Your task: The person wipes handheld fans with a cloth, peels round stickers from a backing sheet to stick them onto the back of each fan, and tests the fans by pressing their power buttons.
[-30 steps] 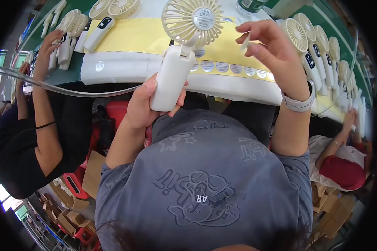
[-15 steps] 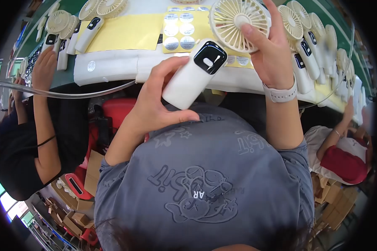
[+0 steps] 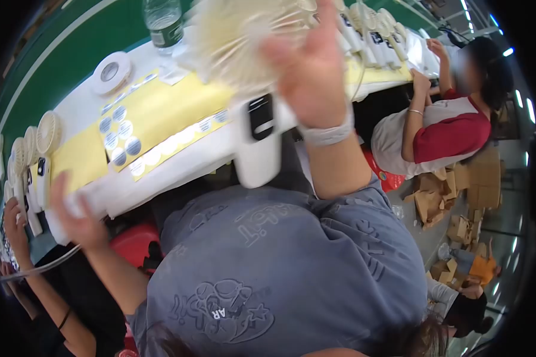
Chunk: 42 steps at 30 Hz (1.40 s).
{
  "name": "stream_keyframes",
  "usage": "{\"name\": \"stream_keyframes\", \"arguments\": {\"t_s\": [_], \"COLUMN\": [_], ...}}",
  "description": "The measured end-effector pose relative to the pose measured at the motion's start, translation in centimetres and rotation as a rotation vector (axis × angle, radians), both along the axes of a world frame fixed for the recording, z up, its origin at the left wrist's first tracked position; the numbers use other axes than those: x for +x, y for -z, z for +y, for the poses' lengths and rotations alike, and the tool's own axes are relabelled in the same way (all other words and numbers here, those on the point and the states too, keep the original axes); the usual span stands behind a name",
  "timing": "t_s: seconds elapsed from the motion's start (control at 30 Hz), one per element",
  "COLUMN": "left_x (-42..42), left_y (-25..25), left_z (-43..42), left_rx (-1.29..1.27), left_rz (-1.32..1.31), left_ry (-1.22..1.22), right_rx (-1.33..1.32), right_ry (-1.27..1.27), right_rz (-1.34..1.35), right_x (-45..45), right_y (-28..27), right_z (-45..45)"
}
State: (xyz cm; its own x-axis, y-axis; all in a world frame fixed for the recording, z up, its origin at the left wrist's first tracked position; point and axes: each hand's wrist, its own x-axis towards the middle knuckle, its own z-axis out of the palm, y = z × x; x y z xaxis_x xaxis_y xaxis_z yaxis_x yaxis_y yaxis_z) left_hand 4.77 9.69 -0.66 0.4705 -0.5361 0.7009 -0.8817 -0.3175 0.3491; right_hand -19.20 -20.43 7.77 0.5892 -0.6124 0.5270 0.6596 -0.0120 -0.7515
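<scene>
My right hand [image 3: 312,77], with a pale band on its wrist, grips a cream handheld fan by its round head [image 3: 235,44]. Motion blurs the fan head, and part of it is behind my fingers and thumb. The fan's white handle [image 3: 259,152] hangs down with its glossy black panel [image 3: 260,118] towards me. Away to the left, my left hand [image 3: 80,220] is blurred, fingers apart and holding nothing. It is near the table's front edge, below a yellow sheet [image 3: 80,160] and beside a standing group of fans [image 3: 41,169].
A sticker sheet with round silver labels [image 3: 119,134] lies on the white table cover. Behind it are a tape roll [image 3: 111,72] and a water bottle [image 3: 162,27]. More fans [image 3: 375,41] stand at right. A co-worker's hand [image 3: 16,232] is at left; another person [image 3: 443,122] sits at right.
My left hand has let go of the fan handle and moved left. My right hand still holds the fan, whose handle now points more nearly straight down. The view has turned.
</scene>
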Motion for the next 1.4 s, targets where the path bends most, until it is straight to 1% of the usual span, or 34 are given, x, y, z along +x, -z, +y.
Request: {"name": "stream_keyframes", "arguments": {"t_s": [0.03,0.1,0.17,0.2,0.23,0.3,0.33,0.37,0.43,0.5,0.53,0.6,0.63,0.7,0.77,0.83,0.9,0.93,1.0,1.03,1.07,1.1,1.17,1.23,1.33,1.37,1.4], "left_x": [3.8,10.5,11.8,12.5,14.4,19.3,20.2,19.7,17.4,15.7,15.3,15.8,16.1,16.2,16.3,14.7,12.6,12.1,12.3,12.4,12.0,11.6,11.1,11.2,10.5,10.6,10.7], "left_y": [-0.3,0.4,1.6,2.4,4.2,8.4,9.1,8.9,7.5,6.2,5.8,6.3,6.6,7.0,6.8,5.4,3.7,3.2,3.2,3.2,3.0,2.8,2.3,2.9,2.6,2.8,3.1], "left_z": [2.0,7.1,8.3,9.1,10.9,14.8,15.6,15.3,13.6,12.2,11.8,12.2,12.5,13.0,13.1,11.8,9.7,8.9,8.4,8.5,8.2,7.6,6.2,5.9,5.1,5.3,5.5], "left_rx": [-0.004,0.108,0.253,0.330,0.360,0.417,0.454,0.442,0.409,0.429,0.440,0.360,0.324,0.308,0.291,0.273,0.250,0.242,0.329,0.380,0.337,0.292,0.429,0.500,0.458,0.392,0.327], "left_rz": [-0.074,-0.334,-0.384,-0.404,-0.323,-0.167,-0.266,-0.222,-0.135,-0.085,-0.062,-0.068,-0.074,-0.170,-0.242,-0.288,-0.286,-0.284,-0.222,-0.191,-0.088,0.011,0.040,-0.080,-0.043,0.004,0.050], "left_ry": [-0.136,-0.488,-0.851,-1.032,-1.001,-0.927,-0.888,-0.907,-0.953,-1.008,-1.034,-0.996,-0.976,-0.939,-0.885,-0.809,-0.644,-0.565,-0.491,-0.468,-0.465,-0.465,-0.639,-0.635,-0.654,-0.648,-0.638], "right_rx": [0.009,0.017,-0.108,-0.109,-0.111,-0.164,-0.190,-0.208,-0.212,-0.275,-0.257,-0.217,-0.180,-0.105,-0.075,-0.065,-0.075,-0.168,-0.315,-0.384,-0.270,-0.372,-0.482,-0.536,-0.458,-0.435,-0.443], "right_ry": [0.097,0.345,0.680,0.725,0.773,1.008,1.121,0.999,0.952,0.871,0.875,0.881,0.873,0.855,0.780,0.703,0.622,0.692,0.936,1.017,1.098,1.152,1.267,1.205,0.815,0.696,0.636], "right_rz": [-0.129,-0.092,-0.014,0.005,0.022,0.291,0.431,0.343,0.491,0.676,0.704,0.758,0.745,0.720,0.644,0.585,0.541,0.628,0.686,0.606,0.440,0.418,0.463,0.208,0.251,0.264,0.291], "right_x": [-1.3,-3.7,-8.4,-10.2,-12.0,-16.3,-17.5,-17.7,-14.5,-13.0,-12.3,-11.2,-11.0,-10.8,-11.1,-11.9,-12.8,-13.4,-15.7,-16.7,-15.8,-17.9,-19.6,-17.6,-13.7,-12.0,-9.0], "right_y": [-1.6,-5.2,-4.0,-4.1,-4.1,-3.1,-2.2,-1.2,-1.7,-0.8,-0.1,0.7,0.8,1.1,1.6,2.1,2.1,1.1,0.7,0.1,-1.2,-2.1,-5.1,-7.2,-7.4,-7.2,-6.5], "right_z": [-0.9,-2.3,-9.5,-12.6,-15.7,-24.5,-28.2,-30.6,-28.9,-30.3,-31.0,-31.7,-31.8,-31.4,-31.0,-29.9,-27.9,-26.3,-25.8,-25.3,-22.8,-23.3,-20.9,-17.1,-11.1,-8.8,-6.3]}}
